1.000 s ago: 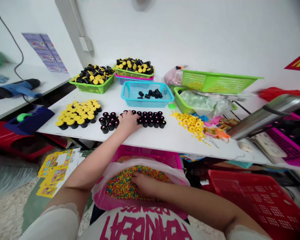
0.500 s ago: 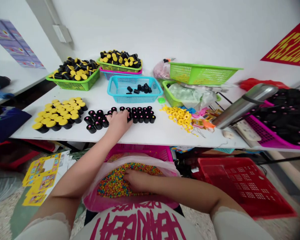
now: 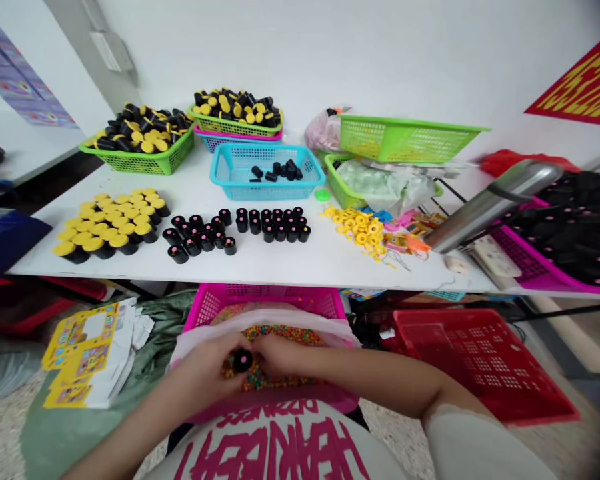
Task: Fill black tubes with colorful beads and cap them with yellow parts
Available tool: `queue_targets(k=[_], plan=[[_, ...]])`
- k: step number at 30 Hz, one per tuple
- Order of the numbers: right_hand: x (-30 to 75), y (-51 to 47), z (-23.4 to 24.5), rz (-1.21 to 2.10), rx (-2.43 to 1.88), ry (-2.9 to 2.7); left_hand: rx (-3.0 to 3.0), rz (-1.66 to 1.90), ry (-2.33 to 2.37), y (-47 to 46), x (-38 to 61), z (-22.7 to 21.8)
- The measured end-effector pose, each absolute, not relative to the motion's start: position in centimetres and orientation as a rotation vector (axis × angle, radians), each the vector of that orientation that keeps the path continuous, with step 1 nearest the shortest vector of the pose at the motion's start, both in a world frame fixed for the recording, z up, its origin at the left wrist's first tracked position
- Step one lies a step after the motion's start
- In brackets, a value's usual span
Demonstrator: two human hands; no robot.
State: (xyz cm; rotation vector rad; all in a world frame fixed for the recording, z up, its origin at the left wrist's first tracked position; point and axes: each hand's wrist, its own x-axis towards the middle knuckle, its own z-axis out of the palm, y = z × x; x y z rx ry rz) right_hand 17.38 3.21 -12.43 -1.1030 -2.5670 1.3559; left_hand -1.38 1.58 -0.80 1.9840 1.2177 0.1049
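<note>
My left hand [image 3: 221, 363] is closed around a small black cup [image 3: 243, 360] with a pink dot inside, held over the bag of beads. Right beside it, my right hand [image 3: 276, 355] has its fingers curled at the cup's edge; whatever they hold is hidden. Many coloured beads [image 3: 290, 333] fill the white-pink plastic bag [image 3: 195, 338] under both hands. On the white table, two groups of open black cups [image 3: 205, 240] with pink dots stand upright. Left of them is a block of black cups with yellow lids [image 3: 105, 223].
A magenta basket [image 3: 200, 310] holds the bag below the table edge. Green baskets [image 3: 170, 160] of lidded cups and a blue basket [image 3: 225, 190] stand behind. Yellow rings [image 3: 363, 230], a leaning steel flask [image 3: 495, 200] and a red crate [image 3: 480, 360] are to the right.
My left hand has come down from the rows of black cups to the bag, bringing one cup. My right hand stays over the beads, now next to the cup.
</note>
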Motion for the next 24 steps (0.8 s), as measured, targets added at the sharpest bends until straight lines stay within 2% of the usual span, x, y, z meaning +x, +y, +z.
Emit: queue_targets(k=[6,8,12,19,24], plan=[[19.1,3.6,-9.8,1.513,-1.160,-2.410,1.934,0.014,1.305,-0.1,-1.3,-4.5],[19.4,3.5,-8.7,1.449,-1.184,-2.350,1.940,-0.010,1.381,0.0,-1.4,-5.2],[19.1,2.6,-7.5,1.106,-1.040,-2.400,1.922,0.002,1.398,0.5,-1.1,-5.8],[18.3,1.4,-6.1,0.337,-0.804,-2.859,1.887,0.243,1.294,1.3,-0.8,-6.8],[18.2,1.0,-6.1,0.041,-0.644,-2.937,1.904,0.270,1.308,1.4,-0.9,-7.4]])
